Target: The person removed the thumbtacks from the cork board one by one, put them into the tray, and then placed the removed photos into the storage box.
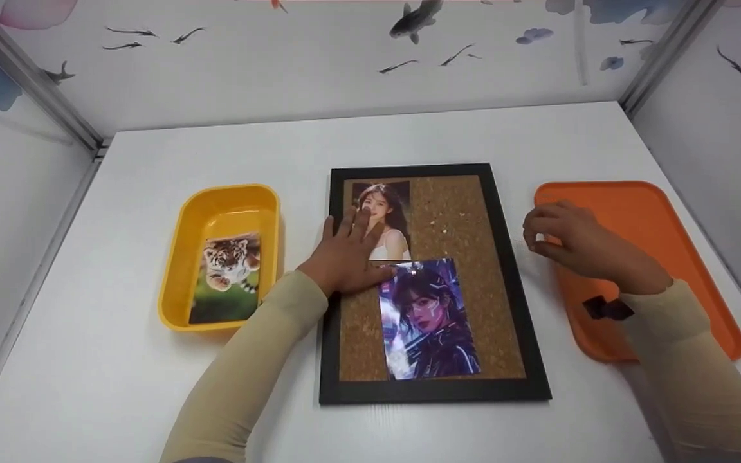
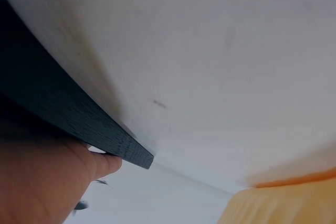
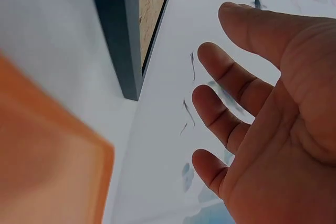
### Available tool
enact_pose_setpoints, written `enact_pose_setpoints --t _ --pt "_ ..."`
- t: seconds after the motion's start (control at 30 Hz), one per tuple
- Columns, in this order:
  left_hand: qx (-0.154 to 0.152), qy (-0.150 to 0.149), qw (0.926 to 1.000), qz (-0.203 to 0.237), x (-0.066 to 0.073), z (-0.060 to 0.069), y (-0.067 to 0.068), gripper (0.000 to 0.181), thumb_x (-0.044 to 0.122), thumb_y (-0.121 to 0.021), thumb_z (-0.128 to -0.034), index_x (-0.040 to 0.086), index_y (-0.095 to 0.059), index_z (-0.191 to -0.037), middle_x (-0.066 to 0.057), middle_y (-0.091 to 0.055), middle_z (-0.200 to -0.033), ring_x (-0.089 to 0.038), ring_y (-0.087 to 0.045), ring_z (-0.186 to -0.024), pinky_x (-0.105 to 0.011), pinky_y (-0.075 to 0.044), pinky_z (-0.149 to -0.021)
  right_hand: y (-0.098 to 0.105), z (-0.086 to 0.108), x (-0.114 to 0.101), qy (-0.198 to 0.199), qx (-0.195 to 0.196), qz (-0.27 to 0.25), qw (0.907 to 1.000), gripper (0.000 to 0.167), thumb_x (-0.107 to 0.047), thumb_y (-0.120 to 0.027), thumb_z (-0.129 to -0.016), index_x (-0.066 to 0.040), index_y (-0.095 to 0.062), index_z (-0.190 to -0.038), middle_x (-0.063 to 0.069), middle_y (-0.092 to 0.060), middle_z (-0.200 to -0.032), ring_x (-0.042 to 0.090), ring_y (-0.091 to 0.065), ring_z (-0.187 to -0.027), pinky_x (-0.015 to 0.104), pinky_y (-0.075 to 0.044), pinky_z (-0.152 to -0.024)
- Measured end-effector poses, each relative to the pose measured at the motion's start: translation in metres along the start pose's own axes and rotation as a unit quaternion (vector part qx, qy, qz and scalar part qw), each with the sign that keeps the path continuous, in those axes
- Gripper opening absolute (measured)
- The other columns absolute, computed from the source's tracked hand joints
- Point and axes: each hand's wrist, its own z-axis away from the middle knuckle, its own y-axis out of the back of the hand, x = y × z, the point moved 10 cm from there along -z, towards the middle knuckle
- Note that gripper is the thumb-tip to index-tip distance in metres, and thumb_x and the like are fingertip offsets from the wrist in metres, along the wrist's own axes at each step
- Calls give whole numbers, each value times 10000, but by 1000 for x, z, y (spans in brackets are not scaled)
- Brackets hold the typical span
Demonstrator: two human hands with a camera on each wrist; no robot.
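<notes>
Lying beneath left grip (image 1: 348,258): framed corkboard (image 1: 494,308)

A purple-and-blue photo (image 1: 431,328) is lying on a black-framed, speckled brown corkboard (image 1: 496,315); a yellow bin (image 1: 175,283) is sitting near the white counter's (image 1: 100,373) left edge.

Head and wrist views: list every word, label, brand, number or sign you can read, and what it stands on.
No word, label, brand, number or sign can be read.
Purple picture: small pink marks at its upper left, too small to tell whether they are writing.
Frame, yellow bin, orange tray: no lettering visible.
</notes>
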Motion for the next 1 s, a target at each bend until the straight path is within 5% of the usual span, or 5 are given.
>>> enact_pose_setpoints --t 0.3,0.57,1.0 --pt "-29 3 10000 1 -1 -1 -2 952 789 -282 -911 199 -17 -1610 -147 103 -1645 -364 102 -1496 -635 13 -1149 4 28 14 -253 59 -60 9996 311 91 -749 -814 -189 -624 -866 18 -622 -1095 261 -493 -1019 464 -321 -798" --pt "-17 -14 10000 -7 1 0 -1 959 790 -291 -910 193 -21 -1610 -148 89 -1647 -369 98 -1495 -639 6 -1148 9 49 19 -75 230 11 9997 342 99 -771 -789 -198 -615 -856 -70 -596 -996 151 -459 -928 376 -321 -758" --pt "14 -3 10000 72 0 2 0 965 795 -294 -906 192 -18 -1609 -144 104 -1643 -363 106 -1495 -635 15 -1149 8 82 47 -820 139 1 9965 347 123 -739 -795 -192 -613 -868 -72 -596 -987 160 -454 -949 396 -370 -778"
